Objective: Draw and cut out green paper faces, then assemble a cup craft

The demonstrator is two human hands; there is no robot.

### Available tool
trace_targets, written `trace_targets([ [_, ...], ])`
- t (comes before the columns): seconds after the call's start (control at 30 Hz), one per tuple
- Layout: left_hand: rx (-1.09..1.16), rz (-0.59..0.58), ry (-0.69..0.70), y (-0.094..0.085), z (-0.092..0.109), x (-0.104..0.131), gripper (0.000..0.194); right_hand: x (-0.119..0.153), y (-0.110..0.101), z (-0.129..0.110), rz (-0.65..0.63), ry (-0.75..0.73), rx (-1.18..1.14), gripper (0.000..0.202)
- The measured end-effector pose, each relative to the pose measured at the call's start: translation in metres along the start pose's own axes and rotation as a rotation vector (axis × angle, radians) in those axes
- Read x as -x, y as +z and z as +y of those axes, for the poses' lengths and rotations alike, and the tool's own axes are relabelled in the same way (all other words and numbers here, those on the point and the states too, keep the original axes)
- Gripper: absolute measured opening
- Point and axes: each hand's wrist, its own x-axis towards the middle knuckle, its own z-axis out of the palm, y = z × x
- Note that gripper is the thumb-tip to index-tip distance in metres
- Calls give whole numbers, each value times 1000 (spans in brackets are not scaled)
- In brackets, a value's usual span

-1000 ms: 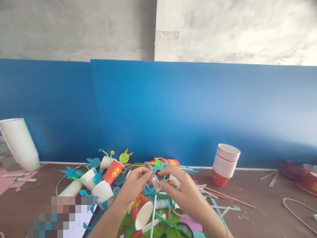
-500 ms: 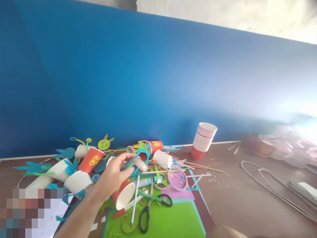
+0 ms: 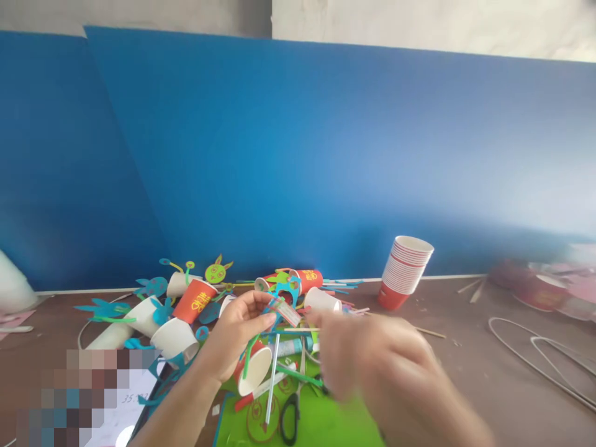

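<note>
My left hand (image 3: 249, 323) pinches a small clear packet (image 3: 286, 312) with reddish print between thumb and fingers, above the pile of craft pieces. What the packet contains is too small to make out. Motion smears my right hand (image 3: 367, 351), just right of the packet and over the green sheet (image 3: 344, 419); its fingers are unclear. Under my left hand a red paper cup (image 3: 255, 370) lies on its side, a green strip across it. Close by are a red-capped marker (image 3: 261, 391), a pale straw (image 3: 272, 379) and black-handled scissors (image 3: 289, 419), partly hidden.
A tall stack of paper cups (image 3: 406, 272) leans near the blue partition (image 3: 298, 155). Decorated cups (image 3: 195, 301) and blue paper cutouts (image 3: 151, 287) crowd the left, by a lit screen (image 3: 123, 397). A grey cable (image 3: 516, 354) loops at right.
My right hand has come up from the bottom edge to beside the packet. My left hand still holds the packet. The whole view has shifted, so the table things sit further right.
</note>
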Motion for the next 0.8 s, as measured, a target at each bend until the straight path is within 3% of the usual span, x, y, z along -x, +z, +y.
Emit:
trace_targets([
  [0.23,140,27,-26,3,1,-1,38,-52,-7,-15,257,89,497,22],
  [0.5,138,-7,-1,4,-4,-3,32,-56,-5,-17,242,150,561,19],
  [0.67,-248,102,276,9,-6,-1,18,-60,0,-13,299,240,370,21],
  [0.8,-577,179,509,7,-13,2,29,-61,3,-10,287,220,334,28],
])
